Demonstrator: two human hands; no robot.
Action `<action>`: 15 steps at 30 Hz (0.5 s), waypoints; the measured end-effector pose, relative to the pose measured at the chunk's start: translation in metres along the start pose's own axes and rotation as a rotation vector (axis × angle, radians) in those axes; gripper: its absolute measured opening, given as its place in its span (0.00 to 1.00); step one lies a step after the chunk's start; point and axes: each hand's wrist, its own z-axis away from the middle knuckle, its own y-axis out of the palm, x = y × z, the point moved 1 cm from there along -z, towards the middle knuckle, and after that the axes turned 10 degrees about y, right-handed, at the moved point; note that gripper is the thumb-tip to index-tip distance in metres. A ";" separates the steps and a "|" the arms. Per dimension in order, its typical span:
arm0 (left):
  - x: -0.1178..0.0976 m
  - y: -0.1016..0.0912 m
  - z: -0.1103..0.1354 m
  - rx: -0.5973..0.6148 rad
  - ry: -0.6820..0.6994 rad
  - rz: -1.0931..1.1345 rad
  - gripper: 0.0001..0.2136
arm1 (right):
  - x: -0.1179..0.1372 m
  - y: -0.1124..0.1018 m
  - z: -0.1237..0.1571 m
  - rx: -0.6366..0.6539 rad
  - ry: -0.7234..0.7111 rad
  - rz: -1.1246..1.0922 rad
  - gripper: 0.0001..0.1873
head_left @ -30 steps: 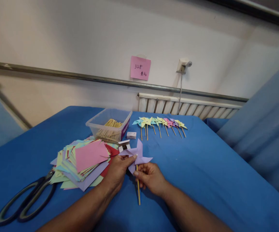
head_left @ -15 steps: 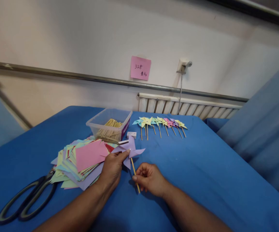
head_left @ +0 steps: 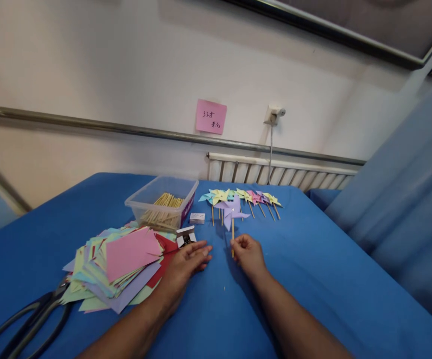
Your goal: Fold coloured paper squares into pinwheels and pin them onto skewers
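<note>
My right hand (head_left: pixel 246 252) pinches the wooden stick of a purple paper pinwheel (head_left: pixel 232 209) and holds it upright above the blue table (head_left: pixel 313 279). The pinwheel's head hangs just in front of a row of several finished pinwheels (head_left: pixel 243 197) that lie on the table. My left hand (head_left: pixel 186 262) rests on the cloth with its fingers stretched out and holds nothing. It lies beside a stack of coloured paper squares (head_left: pixel 118 262) and a small open box (head_left: pixel 185 236).
A clear plastic tub of wooden sticks (head_left: pixel 163 202) stands behind the paper stack, with a small white box (head_left: pixel 197 218) next to it. Black scissors (head_left: pixel 25 319) lie at the near left. A radiator (head_left: pixel 275 172) and a wall with a pink note (head_left: pixel 211 116) are behind.
My left hand let go of the purple pinwheel and dropped flat onto the cloth. My right hand carried the pinwheel forward toward the row. The view tilted up a little.
</note>
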 end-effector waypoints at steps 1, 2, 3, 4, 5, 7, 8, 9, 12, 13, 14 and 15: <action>0.002 0.000 -0.001 0.012 0.005 -0.034 0.21 | 0.000 -0.007 -0.013 -0.057 0.001 0.030 0.15; 0.005 0.000 -0.003 0.023 0.006 -0.059 0.21 | 0.001 -0.013 -0.026 -0.107 0.001 0.067 0.15; 0.007 -0.001 -0.005 0.031 0.004 -0.075 0.20 | 0.002 -0.018 -0.039 -0.151 0.002 0.108 0.14; 0.009 -0.001 -0.007 0.040 0.001 -0.084 0.20 | 0.003 -0.023 -0.051 -0.192 0.003 0.151 0.14; 0.010 -0.002 -0.008 0.048 -0.002 -0.089 0.20 | 0.006 -0.026 -0.063 -0.223 0.004 0.193 0.13; 0.010 -0.002 -0.009 0.059 -0.007 -0.095 0.19 | 0.010 -0.030 -0.082 -0.268 0.008 0.275 0.12; 0.010 -0.002 -0.008 0.061 -0.007 -0.095 0.18 | 0.012 -0.030 -0.090 -0.287 0.012 0.310 0.12; 0.009 -0.002 -0.008 0.063 -0.007 -0.094 0.17 | 0.014 -0.030 -0.097 -0.303 0.016 0.340 0.11; 0.005 -0.001 -0.004 0.058 -0.003 -0.089 0.15 | 0.016 -0.028 -0.110 -0.329 0.038 0.401 0.11; 0.004 0.000 -0.004 0.056 -0.002 -0.092 0.15 | 0.015 -0.028 -0.113 -0.330 0.049 0.414 0.11; 0.004 0.000 -0.003 0.056 -0.003 -0.097 0.15 | 0.014 -0.028 -0.115 -0.329 0.059 0.425 0.12; 0.003 0.001 -0.003 0.056 -0.006 -0.102 0.15 | 0.013 -0.028 -0.116 -0.325 0.070 0.433 0.12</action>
